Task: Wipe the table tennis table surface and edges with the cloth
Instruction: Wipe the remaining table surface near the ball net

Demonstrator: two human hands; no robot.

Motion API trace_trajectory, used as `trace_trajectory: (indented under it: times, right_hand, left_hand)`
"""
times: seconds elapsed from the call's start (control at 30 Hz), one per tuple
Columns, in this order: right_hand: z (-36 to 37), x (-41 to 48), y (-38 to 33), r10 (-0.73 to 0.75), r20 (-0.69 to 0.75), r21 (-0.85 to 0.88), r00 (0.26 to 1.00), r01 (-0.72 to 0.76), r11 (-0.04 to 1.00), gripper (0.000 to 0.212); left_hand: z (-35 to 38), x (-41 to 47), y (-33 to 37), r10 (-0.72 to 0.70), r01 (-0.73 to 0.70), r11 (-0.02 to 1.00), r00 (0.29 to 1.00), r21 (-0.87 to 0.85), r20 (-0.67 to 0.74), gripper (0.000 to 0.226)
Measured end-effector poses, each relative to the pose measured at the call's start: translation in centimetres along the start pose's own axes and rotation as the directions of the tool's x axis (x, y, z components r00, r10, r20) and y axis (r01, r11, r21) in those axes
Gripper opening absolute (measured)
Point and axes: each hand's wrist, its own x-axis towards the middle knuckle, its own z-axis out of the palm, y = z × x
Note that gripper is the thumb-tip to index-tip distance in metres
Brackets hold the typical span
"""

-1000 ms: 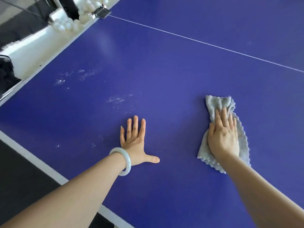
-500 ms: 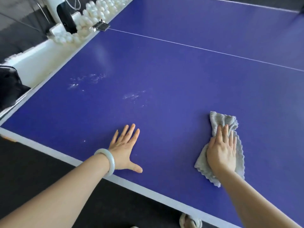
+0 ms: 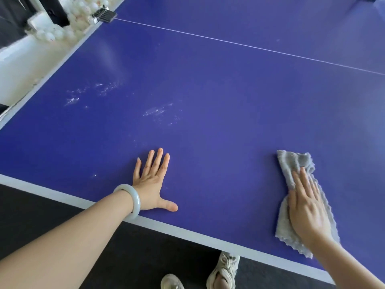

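The blue table tennis table (image 3: 218,84) fills most of the view, its white-lined near edge (image 3: 187,230) running across the bottom. A grey cloth (image 3: 291,163) lies crumpled on the table at the right, close to that edge. My right hand (image 3: 310,207) presses flat on the cloth with straight fingers. My left hand (image 3: 152,182), with a pale bangle on its wrist, rests flat on the bare surface at the centre, fingers spread. Whitish smudges (image 3: 158,111) mark the surface beyond my left hand, with more smudges (image 3: 91,92) further left.
A white centre line (image 3: 250,46) crosses the far surface. A net clamp (image 3: 104,15) sits on the left edge, with many white balls (image 3: 68,24) piled beside it. Dark floor and my shoes (image 3: 225,272) show below the near edge.
Both hands have drawn back toward the near edge of the table. My right hand has dragged the cloth with it. The view has shifted so the near edge and shoes show.
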Motion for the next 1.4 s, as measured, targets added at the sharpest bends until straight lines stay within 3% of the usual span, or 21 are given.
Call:
trace_trajectory:
  times: [0.07,0.13,0.23,0.33,0.47,0.5,0.63,0.7,0.77,0.83,0.9,0.97,1.1,1.2,1.3,1.4]
  right_hand:
    - [0.8,-0.6,-1.5,0.220,-0.040,0.044,0.975,-0.218,0.975,0.062]
    - [2.5,-1.5,-6.2,0.266,-0.074,0.075,0.961,-0.260,0.963,0.059]
    - [5.9,-3.6,-15.2,0.033,-0.081,0.096,0.996,-0.025,0.995,0.069]
    - [7.9,-4.9,-22.0,-0.210,0.019,0.162,0.977,0.205,0.965,0.062]
    - [6.2,-3.2,-17.3,-0.436,0.027,0.122,0.899,0.430,0.894,0.055]
    - [5.4,-2.6,-14.2,-0.394,0.019,0.098,0.919,0.391,0.915,0.054]
    - [1.5,-0.3,-2.5,-0.005,-0.029,0.036,1.000,0.006,0.999,0.053]
    - [1.0,0.6,-1.3,0.189,-0.057,0.062,0.980,-0.185,0.981,0.054]
    - [2.1,0.7,-4.4,0.305,-0.109,0.106,0.946,-0.294,0.950,0.056]
    - [4.3,-0.3,-10.4,0.194,-0.120,0.133,0.974,-0.178,0.975,0.063]
    - [6.9,-2.1,-17.6,-0.067,-0.068,0.159,0.995,0.077,0.984,0.064]
    - [8.0,-3.5,-22.8,-0.255,0.014,0.164,0.967,0.249,0.954,0.063]
    - [7.6,-2.2,-21.6,-0.382,0.059,0.168,0.922,0.368,0.914,0.057]
    - [6.9,-0.7,-18.4,-0.338,0.071,0.111,0.939,0.329,0.938,0.054]
    - [6.7,-1.4,-18.0,-0.196,0.053,0.106,0.979,0.190,0.976,0.055]
    - [7.4,-4.5,-20.5,-0.111,0.009,0.107,0.994,0.110,0.988,0.056]
  left_hand:
    - [-0.1,0.0,0.1,0.000,0.000,1.000,1.000,0.001,0.005,0.145]
    - [-0.2,-0.1,0.2,0.003,-0.003,1.000,1.000,0.007,0.008,0.145]
    - [-0.3,-0.1,0.2,-0.002,0.002,1.000,1.000,0.009,0.009,0.145]
    - [-0.6,-0.4,0.4,-0.004,0.004,1.000,1.000,-0.008,0.025,0.144]
    - [-0.6,-0.4,0.3,0.008,-0.008,1.000,1.000,-0.009,-0.005,0.142]
    - [-0.5,-0.3,0.2,0.011,-0.011,1.000,1.000,-0.004,-0.008,0.142]
    - [-0.2,0.0,0.2,-0.006,0.006,1.000,1.000,0.020,-0.019,0.142]
    - [0.0,0.1,0.2,-0.012,0.013,1.000,0.999,0.024,-0.030,0.143]
    - [0.0,0.2,0.1,-0.012,0.012,1.000,1.000,0.026,-0.028,0.144]
    - [0.2,0.2,0.0,-0.009,0.009,1.000,1.000,0.023,-0.030,0.145]
    - [0.2,0.2,0.0,0.005,-0.005,1.000,1.000,0.007,-0.030,0.145]
    - [0.0,-0.1,0.2,0.018,-0.020,0.999,0.999,-0.031,-0.042,0.145]
    - [-0.7,-1.1,-1.4,0.101,-0.122,0.979,0.986,-0.162,-0.132,0.132]
    - [-1.3,-2.9,-6.0,0.013,-0.042,0.992,0.971,-0.118,-0.240,0.132]
    - [-0.7,-5.0,-12.1,-0.234,0.217,0.966,0.964,-0.138,-0.124,0.141]
    - [1.3,-5.8,-14.6,-0.269,0.263,0.956,0.963,-0.127,-0.033,0.147]
